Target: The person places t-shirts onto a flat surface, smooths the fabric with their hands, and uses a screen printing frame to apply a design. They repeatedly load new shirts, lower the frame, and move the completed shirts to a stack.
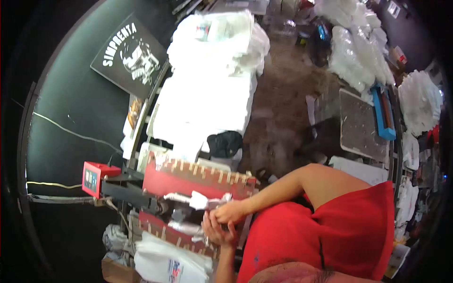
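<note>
My right hand [230, 212] is closed near a crumpled white piece [200, 200] at the edge of a red press-like machine [181, 181]. What it grips, if anything, is hidden. Just below it, my left hand [218, 232] is turned partly palm up, fingers apart and slightly curled, its fingertips close to the right hand. The machine has red plates with tan strips along their edges and a dark metal arm [130, 194]. A red control box [96, 178] with a small screen is fixed at its left end.
White printed sheets or bags [172, 262] lie below the machine, beside a cardboard box [118, 270]. Beyond it stands a long table of white material [203, 101] with a black cloth item [225, 144]. A blue box [384, 113] and plastic-wrapped bundles [356, 59] sit at right.
</note>
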`<state>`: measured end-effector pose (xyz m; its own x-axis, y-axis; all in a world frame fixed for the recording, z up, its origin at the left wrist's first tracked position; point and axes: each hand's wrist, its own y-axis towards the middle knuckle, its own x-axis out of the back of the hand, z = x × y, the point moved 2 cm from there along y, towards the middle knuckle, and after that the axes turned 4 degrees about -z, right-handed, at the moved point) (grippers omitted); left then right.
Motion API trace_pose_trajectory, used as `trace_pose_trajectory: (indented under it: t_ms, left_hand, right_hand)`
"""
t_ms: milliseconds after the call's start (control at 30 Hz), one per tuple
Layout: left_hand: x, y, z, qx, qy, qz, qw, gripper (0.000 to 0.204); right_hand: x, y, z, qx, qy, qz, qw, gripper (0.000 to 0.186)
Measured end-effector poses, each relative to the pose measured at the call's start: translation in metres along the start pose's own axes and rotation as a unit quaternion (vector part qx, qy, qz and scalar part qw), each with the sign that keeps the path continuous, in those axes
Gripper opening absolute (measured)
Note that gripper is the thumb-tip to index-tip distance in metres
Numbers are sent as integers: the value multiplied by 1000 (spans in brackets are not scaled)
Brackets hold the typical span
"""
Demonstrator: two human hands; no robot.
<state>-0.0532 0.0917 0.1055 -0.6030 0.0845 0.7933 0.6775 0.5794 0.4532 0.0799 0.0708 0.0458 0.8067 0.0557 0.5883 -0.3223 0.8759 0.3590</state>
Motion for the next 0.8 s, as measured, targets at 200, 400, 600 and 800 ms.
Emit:
trace_pose_trajectory:
  t_ms: [200, 400, 600, 800]
  left_hand:
    - [-5, 21, -13, 18, -40, 2, 999, 66]
    - [-3, 131, -68, -77, -163, -41, 983, 20]
    - [-201, 268, -148, -89, -63, 261, 959, 50]
    - [-372, 248, 62, 16, 102, 618, 779, 100]
  right_hand:
    - [20, -3, -7, 45, -29, -63, 997, 25]
    - [103, -36, 45, -49, 180, -316, 930, 19]
    - [238, -216, 32, -236, 92, -620, 743, 23]
    - [424, -418, 175, -190, -209, -834, 474, 59]
